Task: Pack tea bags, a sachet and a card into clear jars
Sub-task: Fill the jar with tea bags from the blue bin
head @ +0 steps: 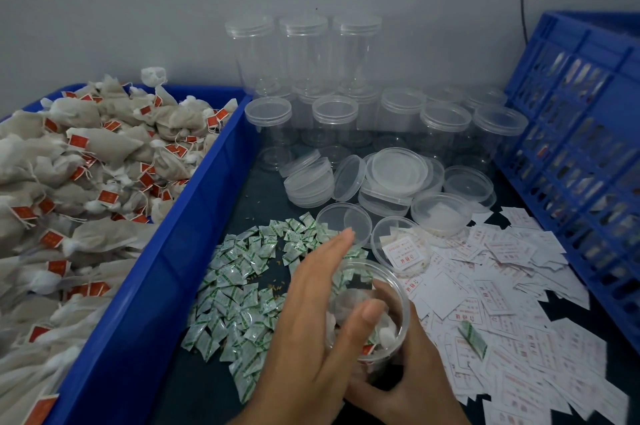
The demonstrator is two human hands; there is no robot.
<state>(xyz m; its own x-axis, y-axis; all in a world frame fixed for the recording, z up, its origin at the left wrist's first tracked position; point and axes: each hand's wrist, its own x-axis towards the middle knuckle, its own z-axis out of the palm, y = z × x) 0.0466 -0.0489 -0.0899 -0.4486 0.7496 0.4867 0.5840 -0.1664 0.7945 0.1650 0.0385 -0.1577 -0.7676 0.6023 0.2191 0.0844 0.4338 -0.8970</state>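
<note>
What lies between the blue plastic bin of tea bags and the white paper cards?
In the head view, a heap of green-and-white sachets, with a clear plastic jar at its edge.

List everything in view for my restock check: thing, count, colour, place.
tea bags: many, beige with red tags, in blue bin at left
sachets: many, white-green, piled mid-table
cards: many, white with red print, scattered at right
lidded jars: about twelve, clear, by back wall
loose lids: several, clear, before the jars
crate: one, blue, far right
open jar: one, clear, holds tea bags, near front
left hand: fingers straight over open jar
right hand: grips open jar
</note>
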